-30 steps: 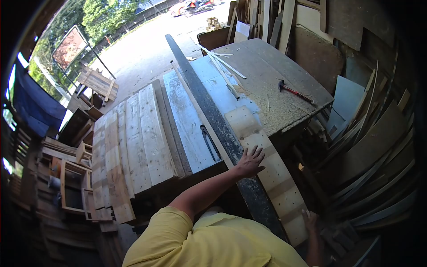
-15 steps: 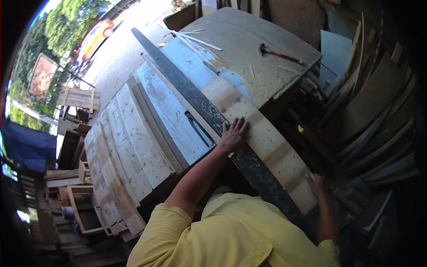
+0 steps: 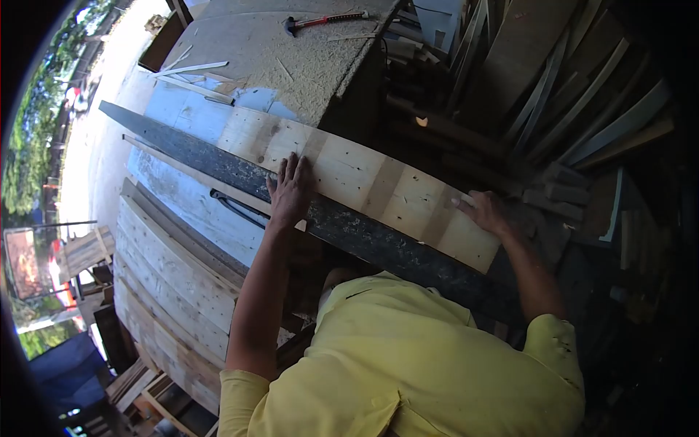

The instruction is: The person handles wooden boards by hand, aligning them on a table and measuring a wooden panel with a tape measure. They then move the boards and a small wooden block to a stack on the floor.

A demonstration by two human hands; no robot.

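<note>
A pale wooden board with darker bands and small holes lies slantwise in front of me, alongside a long dark, paint-flecked plank. My left hand rests flat with fingers stretched, across the seam between plank and board. At the board's far right edge, my right hand grips it near the end; some fingers are hidden at the edge. Left of my left hand, a black two-handled tool lies on the blue-white surface.
A hammer and thin wood strips lie on the dusty worktable. Nailed pale planks stand at left. Lumber offcuts lean at the right. Beyond the table is a bright street.
The view has swung right, so the table and boards appear shifted left. Both hands stay on the board; the right hand now sits at its far edge.
</note>
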